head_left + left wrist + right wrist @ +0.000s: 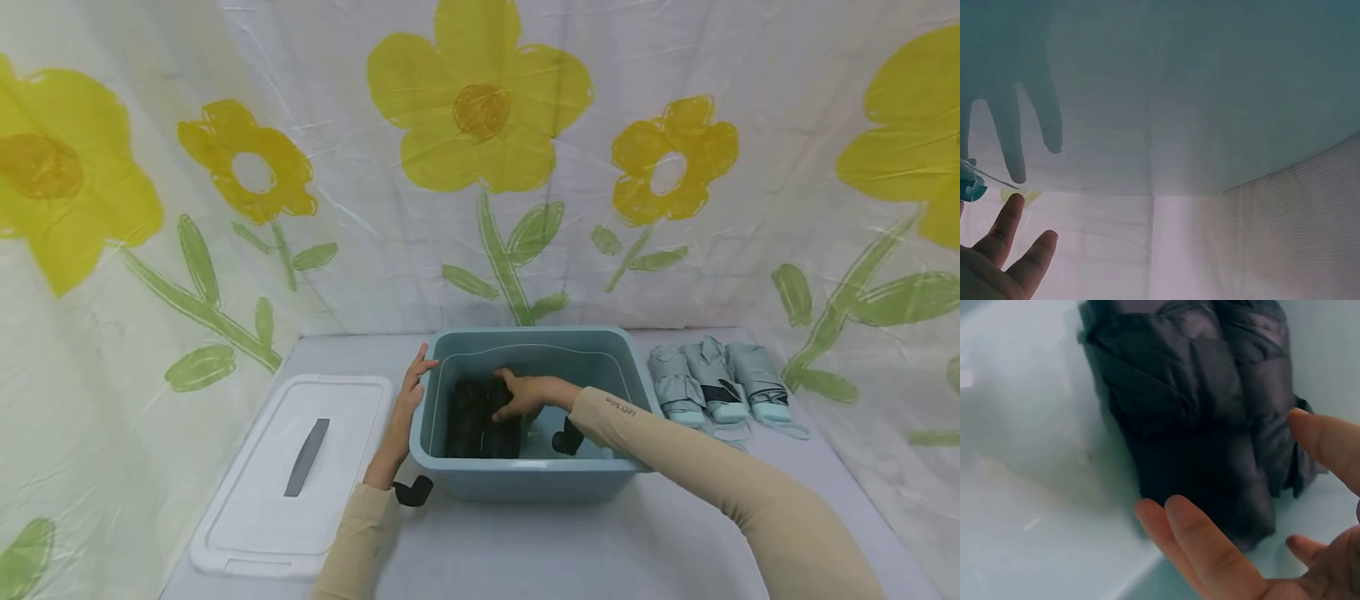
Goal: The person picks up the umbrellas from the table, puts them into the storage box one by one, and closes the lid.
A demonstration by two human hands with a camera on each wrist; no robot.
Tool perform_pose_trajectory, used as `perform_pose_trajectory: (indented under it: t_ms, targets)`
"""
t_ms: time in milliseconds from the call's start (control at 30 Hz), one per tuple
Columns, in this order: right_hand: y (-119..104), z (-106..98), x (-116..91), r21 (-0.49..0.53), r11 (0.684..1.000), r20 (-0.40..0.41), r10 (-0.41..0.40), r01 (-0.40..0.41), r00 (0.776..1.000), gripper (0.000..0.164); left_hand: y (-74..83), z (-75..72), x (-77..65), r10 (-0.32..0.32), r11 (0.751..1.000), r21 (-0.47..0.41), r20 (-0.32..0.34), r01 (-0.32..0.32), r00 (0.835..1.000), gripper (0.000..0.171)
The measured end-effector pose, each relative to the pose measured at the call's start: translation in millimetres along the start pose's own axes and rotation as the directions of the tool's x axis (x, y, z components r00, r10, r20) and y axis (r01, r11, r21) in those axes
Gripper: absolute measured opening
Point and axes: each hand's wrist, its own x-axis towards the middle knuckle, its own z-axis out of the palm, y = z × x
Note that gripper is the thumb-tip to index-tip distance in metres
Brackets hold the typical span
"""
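Inside the blue-grey plastic bin (525,483), two black folded umbrellas (467,421) lie side by side against the left wall. My right hand (528,393) reaches in over the right-hand one. In the right wrist view its fingertips (1188,519) are spread at the near end of the dark folded fabric (1204,412), with the thumb along the other side; no fingers curl round it. My left hand (408,396) rests with straight fingers along the bin's outer left side. In the left wrist view, its fingers (1007,225) reflect in the glossy bin wall (1179,94).
A white lid (247,500) with a grey handle (307,458) lies left of the bin. To the right, three light blue-grey folded umbrellas (712,379) lie in a row. A flower-printed curtain (345,275) hangs behind the table (525,550).
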Motion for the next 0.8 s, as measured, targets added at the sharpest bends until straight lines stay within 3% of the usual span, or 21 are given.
perform_pose_trajectory:
  t_ms: [800]
  targets:
    - [-7,-33,-36,0.103,0.991,0.067,-0.087,0.080,0.994,0.070,-0.7,0.2,-1.0,0.004,1.000,-0.008,-0.005,-0.004,1.000,0.044]
